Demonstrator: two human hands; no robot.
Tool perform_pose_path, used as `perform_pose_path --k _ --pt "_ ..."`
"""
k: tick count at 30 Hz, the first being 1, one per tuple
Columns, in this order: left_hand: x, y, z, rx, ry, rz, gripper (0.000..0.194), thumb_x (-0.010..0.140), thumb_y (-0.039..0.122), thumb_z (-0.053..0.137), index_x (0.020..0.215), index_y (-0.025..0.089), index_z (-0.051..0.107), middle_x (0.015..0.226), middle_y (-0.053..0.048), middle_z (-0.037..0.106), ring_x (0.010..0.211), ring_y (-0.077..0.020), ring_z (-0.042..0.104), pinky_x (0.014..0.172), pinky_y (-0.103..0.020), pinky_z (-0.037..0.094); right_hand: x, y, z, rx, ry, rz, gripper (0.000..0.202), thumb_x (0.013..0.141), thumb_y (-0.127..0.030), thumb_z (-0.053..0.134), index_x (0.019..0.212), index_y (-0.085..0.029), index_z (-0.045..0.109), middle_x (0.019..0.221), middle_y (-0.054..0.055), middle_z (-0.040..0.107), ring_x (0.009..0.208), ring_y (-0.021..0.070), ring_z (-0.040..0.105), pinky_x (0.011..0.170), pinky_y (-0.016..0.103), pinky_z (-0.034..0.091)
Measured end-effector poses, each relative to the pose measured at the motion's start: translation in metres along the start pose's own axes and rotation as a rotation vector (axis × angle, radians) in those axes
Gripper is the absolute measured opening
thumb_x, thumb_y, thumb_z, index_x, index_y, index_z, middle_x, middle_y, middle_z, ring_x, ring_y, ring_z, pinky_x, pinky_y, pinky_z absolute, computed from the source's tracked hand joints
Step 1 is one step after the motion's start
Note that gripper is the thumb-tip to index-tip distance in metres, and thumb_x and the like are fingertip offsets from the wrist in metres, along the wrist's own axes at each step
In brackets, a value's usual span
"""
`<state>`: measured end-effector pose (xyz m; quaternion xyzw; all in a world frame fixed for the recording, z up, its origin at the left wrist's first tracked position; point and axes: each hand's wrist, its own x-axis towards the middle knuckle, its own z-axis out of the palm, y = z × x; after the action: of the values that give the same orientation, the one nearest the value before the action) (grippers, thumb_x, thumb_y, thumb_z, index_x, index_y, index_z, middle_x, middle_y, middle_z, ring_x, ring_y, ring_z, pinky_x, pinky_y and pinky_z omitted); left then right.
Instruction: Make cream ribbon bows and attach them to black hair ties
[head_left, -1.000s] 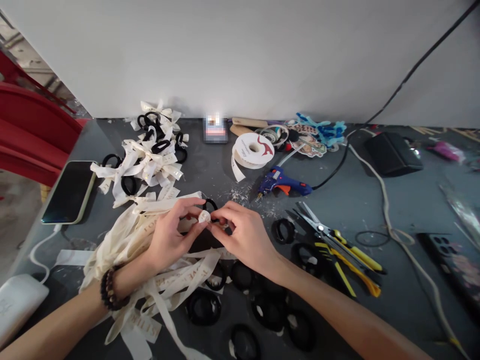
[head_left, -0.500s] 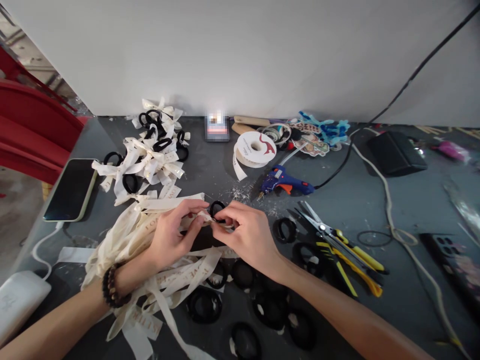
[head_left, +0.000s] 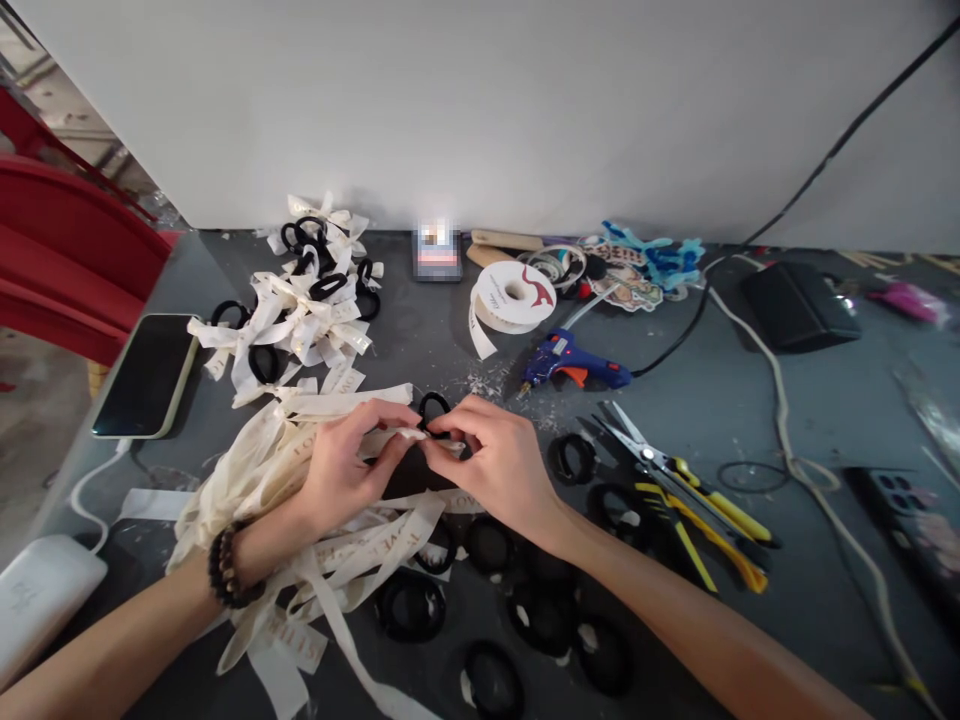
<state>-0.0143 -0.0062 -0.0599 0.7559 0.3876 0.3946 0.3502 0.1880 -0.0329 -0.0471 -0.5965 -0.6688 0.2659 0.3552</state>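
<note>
My left hand (head_left: 350, 455) pinches a cream ribbon (head_left: 407, 434) between thumb and fingers. Close beside it, my right hand (head_left: 499, 465) grips the same ribbon, against a black hair tie (head_left: 433, 408) that stands up between the two hands. The fingertips hide where ribbon and tie meet. Loose printed ribbons (head_left: 251, 470) lie under and around my left wrist. Several black hair ties (head_left: 410, 605) are spread below and right of my hands. Finished-looking ribbon bows on black ties (head_left: 300, 310) are heaped at the back left.
Behind my hands are a ribbon spool (head_left: 516, 295) and a blue glue gun (head_left: 574, 362). Scissors (head_left: 660, 465) and a yellow cutter (head_left: 686, 535) lie right. A phone (head_left: 146, 378) and white power bank (head_left: 49, 600) are left; a black box (head_left: 799, 305) sits back right.
The fingers of both hands have shifted slightly on the ribbon, and it looks drawn flatter between them. The whole view has moved a little; the table items stay in place.
</note>
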Motion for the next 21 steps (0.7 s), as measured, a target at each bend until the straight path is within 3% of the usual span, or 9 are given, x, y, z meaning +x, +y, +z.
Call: perform_pose_path --k 3,8,11,16,21 --pt "0.0001 -0.0008 0.0010 0.055 0.050 -0.027 0.010 0.097 0.020 0.073 0.107 0.020 0.071 0.096 -0.004 0.080 0.084 -0.0161 0.078 0.074 -0.025 0.063 0.0003 -0.0004 -0.0007 0.010 -0.020 -0.010 0.007 0.084 -0.025 0.074 0.087 -0.023 0.080 0.081 -0.001 0.071 0.059 0.0115 0.057 0.058 0.026 0.043" --pt "0.0008 -0.0003 0.0023 0.048 0.072 -0.085 0.020 0.098 0.020 0.072 0.117 0.020 0.070 0.104 -0.006 0.081 0.093 -0.0187 0.080 0.079 -0.028 0.065 0.0007 -0.0011 -0.0015 -0.042 0.030 -0.016 0.004 0.082 -0.026 0.074 0.081 -0.023 0.076 0.079 -0.001 0.070 0.060 0.0117 0.058 0.058 0.026 0.042" --pt "0.0013 0.0001 0.0012 0.078 0.085 -0.072 0.018 0.095 0.022 0.077 0.112 0.020 0.072 0.101 -0.006 0.082 0.091 -0.0185 0.079 0.079 -0.028 0.064 0.0009 0.0006 -0.0009 -0.106 0.053 -0.027 0.004 0.081 -0.026 0.073 0.078 -0.023 0.074 0.078 -0.002 0.069 0.061 0.0118 0.059 0.059 0.027 0.041" --pt "0.0008 0.0025 -0.0009 0.100 0.027 0.023 0.009 0.099 0.020 0.069 0.107 0.021 0.074 0.098 -0.004 0.082 0.087 -0.0181 0.078 0.079 -0.029 0.062 0.0010 0.0016 -0.0018 -0.125 0.036 -0.041 0.006 0.082 -0.021 0.070 0.077 -0.023 0.072 0.078 -0.002 0.069 0.067 0.0131 0.063 0.062 0.026 0.042" --pt "0.0020 0.0053 -0.0008 0.138 0.035 -0.069 0.014 0.102 0.020 0.063 0.112 0.020 0.072 0.099 -0.005 0.081 0.087 -0.0180 0.077 0.078 -0.029 0.062 -0.0002 -0.0022 -0.0034 -0.092 0.047 -0.080 0.013 0.083 -0.019 0.069 0.071 -0.022 0.069 0.073 -0.002 0.064 0.059 0.0112 0.054 0.057 0.026 0.039"
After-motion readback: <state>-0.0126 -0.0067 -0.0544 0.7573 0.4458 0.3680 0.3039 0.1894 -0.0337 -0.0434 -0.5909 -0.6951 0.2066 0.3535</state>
